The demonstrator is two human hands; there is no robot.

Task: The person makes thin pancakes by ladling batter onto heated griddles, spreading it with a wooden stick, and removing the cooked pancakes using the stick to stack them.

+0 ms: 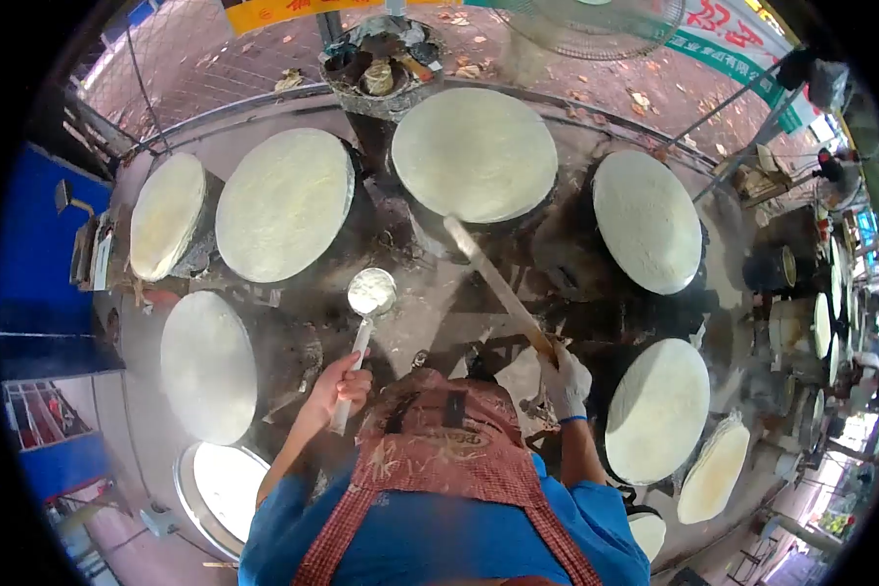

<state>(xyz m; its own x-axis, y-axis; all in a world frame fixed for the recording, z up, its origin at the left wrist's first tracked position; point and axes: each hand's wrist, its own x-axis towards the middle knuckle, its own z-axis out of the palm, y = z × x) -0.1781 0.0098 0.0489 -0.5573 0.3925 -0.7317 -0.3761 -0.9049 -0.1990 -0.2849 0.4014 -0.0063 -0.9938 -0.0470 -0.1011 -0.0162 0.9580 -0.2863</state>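
My left hand [344, 385] is closed around the handle of a ladle [372, 293], whose round bowl is filled with pale batter. My right hand [565, 379], in a white glove, grips a long flat wooden stick [503, 290]. The stick's far end reaches the near edge of a large round pale sheet [474, 156] at the top centre; whether it touches cannot be told. More round sheets lie around me: one at upper left [283, 205], one at left [208, 368], one at upper right [648, 222] and one at lower right [657, 411].
A metal pan [188, 493] with white content stands at lower left. A cluttered drum stand [382, 78] is beyond the top sheet. Stacked sheets lie at far left [169, 217] and lower right [715, 471]. A fan guard [596, 29] hangs at the top.
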